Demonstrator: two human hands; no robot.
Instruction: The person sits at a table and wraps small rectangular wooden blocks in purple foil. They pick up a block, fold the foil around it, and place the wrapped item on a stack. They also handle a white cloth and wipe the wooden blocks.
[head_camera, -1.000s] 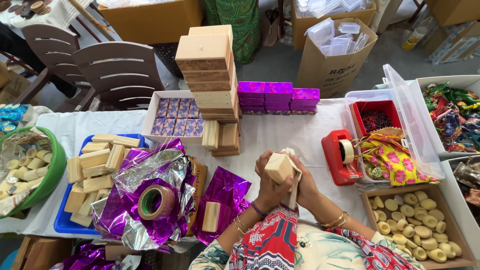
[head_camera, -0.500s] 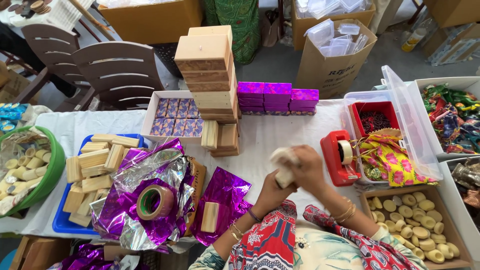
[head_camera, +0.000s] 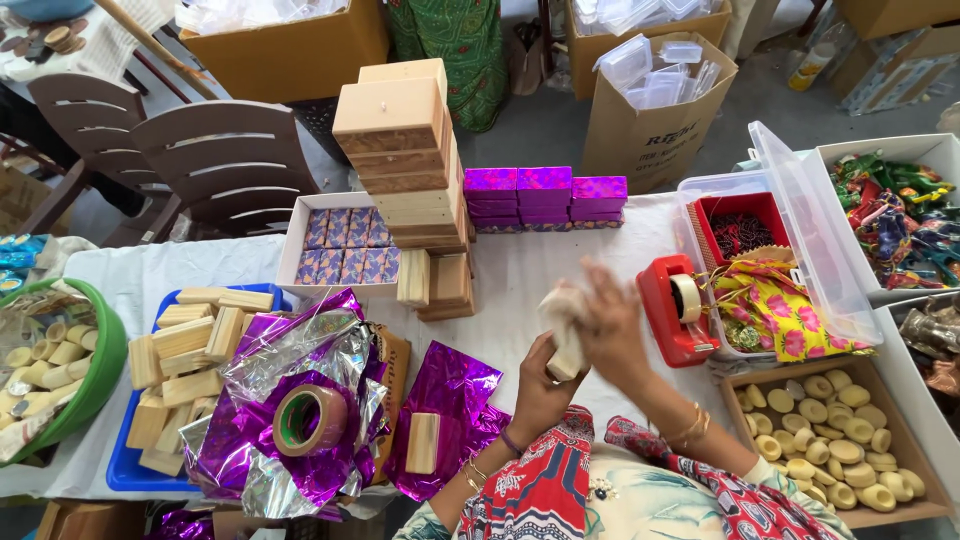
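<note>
So both hands are on a small wooden block (head_camera: 566, 352) held up over the white tablecloth (head_camera: 520, 270), just left of the red tape dispenser (head_camera: 672, 310). The left hand (head_camera: 540, 385) cups it from below with fingers curled snug around the lower end, and the right hand (head_camera: 610, 320) lies over the top, fingers bent down onto it, though it's motion-blurred so I can't tell exactly how tight. Looks like it's being rubbed or wrapped in something pale. My take: keep the bottom grip firm and let only the upper hand work, so the block doesn't twist. A cut purple foil sheet (head_camera: 452, 395) with another block on it lies just left.
</note>
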